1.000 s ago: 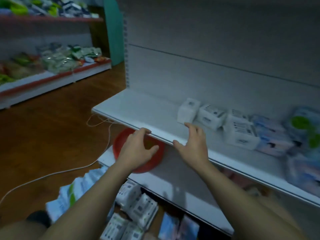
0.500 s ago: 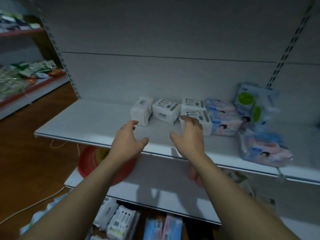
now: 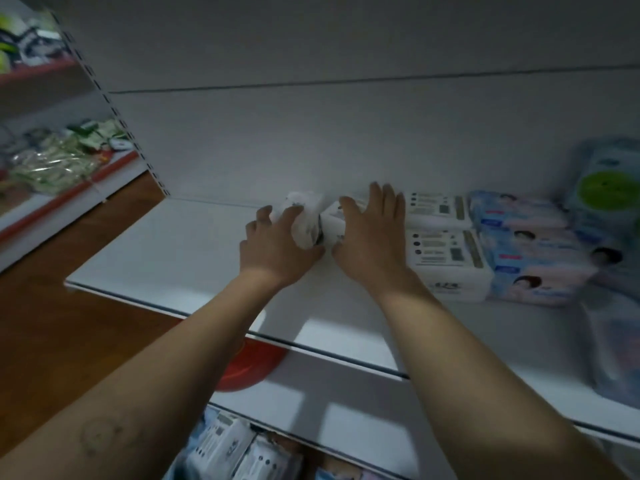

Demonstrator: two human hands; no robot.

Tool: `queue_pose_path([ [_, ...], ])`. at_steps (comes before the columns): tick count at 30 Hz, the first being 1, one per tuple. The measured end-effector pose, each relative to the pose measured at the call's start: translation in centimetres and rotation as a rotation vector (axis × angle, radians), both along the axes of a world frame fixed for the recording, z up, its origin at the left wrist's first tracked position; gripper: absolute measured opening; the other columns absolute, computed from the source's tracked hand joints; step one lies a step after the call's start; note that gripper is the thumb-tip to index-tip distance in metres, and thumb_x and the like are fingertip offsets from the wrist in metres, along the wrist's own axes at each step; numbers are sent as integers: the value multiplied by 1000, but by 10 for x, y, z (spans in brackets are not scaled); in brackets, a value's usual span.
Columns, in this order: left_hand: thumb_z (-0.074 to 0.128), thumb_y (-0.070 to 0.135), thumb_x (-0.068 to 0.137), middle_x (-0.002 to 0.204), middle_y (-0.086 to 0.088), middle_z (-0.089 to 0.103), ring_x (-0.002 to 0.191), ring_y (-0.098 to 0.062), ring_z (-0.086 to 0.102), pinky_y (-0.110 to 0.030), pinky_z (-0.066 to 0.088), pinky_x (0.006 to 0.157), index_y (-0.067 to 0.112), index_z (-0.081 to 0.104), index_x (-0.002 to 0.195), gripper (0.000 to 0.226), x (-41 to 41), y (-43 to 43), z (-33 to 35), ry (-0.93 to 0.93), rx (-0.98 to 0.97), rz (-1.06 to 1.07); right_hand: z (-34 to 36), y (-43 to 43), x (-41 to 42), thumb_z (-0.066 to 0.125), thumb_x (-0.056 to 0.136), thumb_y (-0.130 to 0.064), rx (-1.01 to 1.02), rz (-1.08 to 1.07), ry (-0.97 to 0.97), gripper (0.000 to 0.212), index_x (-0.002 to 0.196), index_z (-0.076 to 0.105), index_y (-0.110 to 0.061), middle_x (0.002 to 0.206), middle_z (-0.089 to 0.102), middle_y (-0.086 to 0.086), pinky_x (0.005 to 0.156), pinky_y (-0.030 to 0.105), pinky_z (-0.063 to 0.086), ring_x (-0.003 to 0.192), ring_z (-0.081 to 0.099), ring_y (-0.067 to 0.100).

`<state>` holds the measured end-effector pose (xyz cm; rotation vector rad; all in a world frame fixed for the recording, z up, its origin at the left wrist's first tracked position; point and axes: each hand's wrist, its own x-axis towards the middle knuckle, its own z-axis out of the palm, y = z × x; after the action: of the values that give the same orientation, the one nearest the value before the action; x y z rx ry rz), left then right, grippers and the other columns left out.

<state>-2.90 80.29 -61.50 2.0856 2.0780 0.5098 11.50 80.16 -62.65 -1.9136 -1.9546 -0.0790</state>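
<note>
Two small white tissue packs stand at the back of a white shelf. My left hand grips the left white pack, fingers curled over its top and thumb under its near side. My right hand lies over the second white pack, which it mostly hides; its fingers look fairly straight over the top. To the right, two more white packs lie flat, followed by light-blue packs with printed pictures.
A wrapped bundle with a green round label stands at the far right. A red bowl sits on the lower shelf. More packs lie at the bottom. Wooden floor and another stocked shelf are to the left.
Both hands have reached forward from the shelf's front edge to the back of the shelf and now lie on the two white packs. The view has moved closer.
</note>
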Motion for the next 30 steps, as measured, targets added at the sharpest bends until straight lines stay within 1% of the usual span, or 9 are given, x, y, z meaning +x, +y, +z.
queue_pose_path([
  [3,70,53,78,135,-13,43,121,-38,46,-51,41,101,34,42,135,66,-1,15,-7,-26,-4,13,0,23,0,60,87,-28,-73,-49,-116,63,144,34,-18,153,14,33,116,52,-3,143,9,46],
  [6,69,39,79,118,-15,48,108,-39,52,-50,46,95,30,45,127,54,-10,21,-8,-65,9,-2,-4,30,-10,64,80,-22,-132,-37,-115,56,131,44,-12,135,44,27,107,45,25,127,38,40],
  [8,68,35,80,118,-16,48,109,-39,51,-47,46,95,29,46,125,50,-17,18,-2,-105,34,-9,-3,32,-17,64,77,-16,-58,-1,-102,52,126,46,-10,125,51,23,97,42,31,118,43,37],
  [13,67,41,76,115,-15,49,104,-37,52,-37,51,87,29,52,119,48,-46,-10,10,-235,112,-26,-8,33,-20,71,71,-37,-141,-14,-129,73,133,38,-16,131,44,29,113,56,14,125,37,44],
  [16,69,36,75,113,-10,47,103,-34,53,-40,55,85,30,52,118,46,-66,-34,13,-283,153,-25,-5,30,-18,74,72,-35,-260,21,-108,76,134,34,-18,129,45,30,106,49,24,122,40,46],
  [19,69,34,76,111,-6,44,101,-29,52,-34,51,83,30,52,119,47,-84,-57,16,-296,184,12,0,17,-34,75,74,-39,-293,102,-138,74,135,38,-22,131,47,28,108,47,20,125,37,44],
  [23,69,29,78,109,-2,43,100,-22,47,-16,36,73,31,53,116,42,-110,-96,20,-333,219,61,4,-17,-73,73,70,-47,-205,139,-115,75,133,38,-25,127,50,21,104,44,24,121,39,38],
  [27,69,25,77,113,-2,45,98,-17,47,-4,40,64,33,53,113,40,-152,-159,21,-372,256,141,5,-65,-115,68,67,-56,24,259,-111,76,131,45,-22,115,58,20,91,41,36,108,47,37],
  [30,68,27,78,116,-2,43,104,-18,46,-9,45,77,40,49,109,39,-180,-210,-2,-387,242,213,-12,-97,-136,64,69,-64,107,384,-59,76,130,48,-21,107,58,16,85,40,37,100,48,35],
])
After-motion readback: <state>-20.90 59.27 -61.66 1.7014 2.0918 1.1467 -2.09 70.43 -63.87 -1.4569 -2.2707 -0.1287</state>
